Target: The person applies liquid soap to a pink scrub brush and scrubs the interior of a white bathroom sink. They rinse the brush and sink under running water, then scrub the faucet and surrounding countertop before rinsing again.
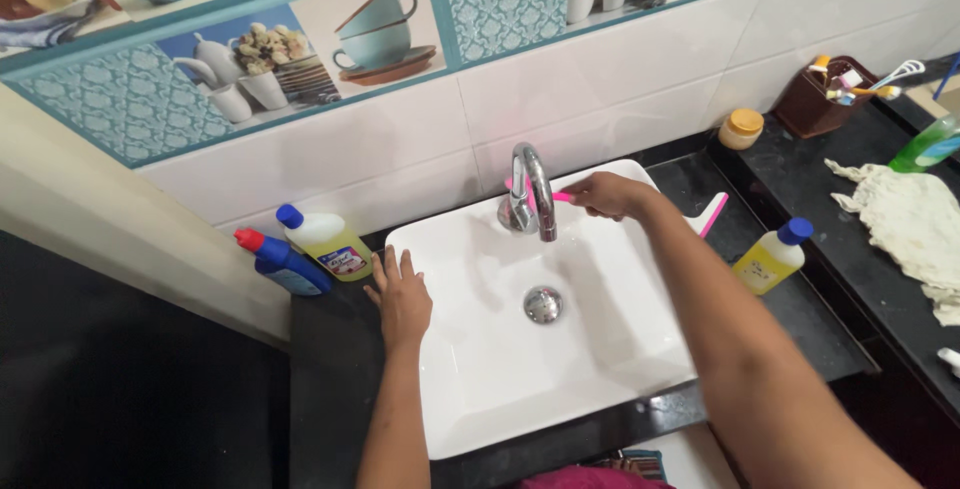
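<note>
A white square basin (470, 369) sits on a black counter, with a chrome tap (531, 192) at its back edge and a round drain (543, 305) in the middle. My right hand (608, 194) is closed on a pink toothbrush (561, 197) whose head is pressed against the tap. My left hand (400, 299) lies flat, fingers spread, on the basin's left rim.
A blue bottle with a red cap (280, 263) and a yellow bottle (325, 241) lie left of the basin. Right of it lie another yellow bottle (772, 258), a pink strip (712, 216), a small jar (741, 129), a brown holder (826, 97), a green bottle (928, 145) and a cloth (908, 219).
</note>
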